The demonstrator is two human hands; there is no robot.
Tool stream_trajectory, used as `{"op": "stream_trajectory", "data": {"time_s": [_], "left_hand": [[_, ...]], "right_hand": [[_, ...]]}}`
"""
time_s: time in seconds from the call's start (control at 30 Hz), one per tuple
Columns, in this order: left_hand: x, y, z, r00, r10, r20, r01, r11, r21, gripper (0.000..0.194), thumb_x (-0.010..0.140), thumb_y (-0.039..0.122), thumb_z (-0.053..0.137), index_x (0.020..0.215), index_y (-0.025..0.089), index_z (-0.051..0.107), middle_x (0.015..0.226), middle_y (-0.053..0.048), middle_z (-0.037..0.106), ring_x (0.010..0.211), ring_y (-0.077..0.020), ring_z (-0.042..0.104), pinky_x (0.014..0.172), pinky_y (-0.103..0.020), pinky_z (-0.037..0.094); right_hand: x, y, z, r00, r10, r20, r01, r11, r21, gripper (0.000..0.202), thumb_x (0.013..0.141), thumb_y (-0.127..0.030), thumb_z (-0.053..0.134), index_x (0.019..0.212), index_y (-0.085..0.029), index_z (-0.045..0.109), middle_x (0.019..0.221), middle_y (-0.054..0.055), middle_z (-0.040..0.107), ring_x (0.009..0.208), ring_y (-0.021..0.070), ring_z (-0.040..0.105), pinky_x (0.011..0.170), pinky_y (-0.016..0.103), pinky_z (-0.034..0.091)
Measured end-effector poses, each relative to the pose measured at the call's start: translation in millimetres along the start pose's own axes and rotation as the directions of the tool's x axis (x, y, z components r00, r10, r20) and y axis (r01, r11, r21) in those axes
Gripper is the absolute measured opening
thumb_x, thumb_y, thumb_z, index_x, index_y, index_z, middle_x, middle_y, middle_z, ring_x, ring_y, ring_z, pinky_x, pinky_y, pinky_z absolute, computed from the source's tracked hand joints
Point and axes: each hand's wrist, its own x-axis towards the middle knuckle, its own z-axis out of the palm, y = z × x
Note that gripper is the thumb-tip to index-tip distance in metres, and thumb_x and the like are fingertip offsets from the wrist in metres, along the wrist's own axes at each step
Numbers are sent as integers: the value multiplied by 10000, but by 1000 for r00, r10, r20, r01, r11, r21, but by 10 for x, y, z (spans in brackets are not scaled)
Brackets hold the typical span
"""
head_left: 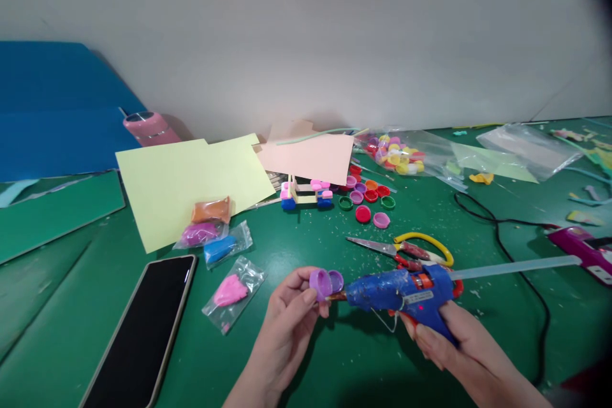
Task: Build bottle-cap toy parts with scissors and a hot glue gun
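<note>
Between its thumb and fingers, my left hand (291, 315) pinches purple bottle caps (321, 284), two of them side by side. My right hand (444, 341) is wrapped round the handle of a blue glue gun (396, 290), which points left. Its nozzle tip meets the lower edge of the caps; whether glue is coming out I cannot tell. A long clear glue stick (516, 266) sticks out of the gun's back end. Just behind the gun lies a pair of scissors (411, 248) with yellow and red handles.
Loose coloured caps (363, 213) and a small pink-and-blue figure of sticks (306, 194) lie farther back. Bagged clay (229, 290) and a phone (143, 331) are on the left. A black cord (502, 242) runs along the right, near a bag of caps (394, 154).
</note>
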Motion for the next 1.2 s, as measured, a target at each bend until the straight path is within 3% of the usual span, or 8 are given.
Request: {"op": "stream_trajectory", "data": {"time_s": [0.8, 1.2], "left_hand": [[-5, 12, 14, 1000, -7, 16, 6, 999, 37, 204, 682, 222, 662, 860, 124, 636, 707, -26, 560, 595, -98, 489, 559, -211, 364], [-3, 13, 14, 1000, -7, 12, 7, 999, 44, 223, 655, 239, 685, 850, 137, 646, 714, -28, 576, 588, -99, 488, 557, -213, 362]], "right_hand": [[85, -116, -12, 997, -72, -10, 72, 997, 6, 345, 805, -502, 431, 762, -198, 588, 580, 0, 521, 486, 130, 474, 440, 210, 417], [131, -115, 14, 997, -71, -42, 72, 997, 26, 309, 819, -457, 445, 883, -188, 583, 637, 14, 545, 586, 154, 524, 469, 215, 429]]}}
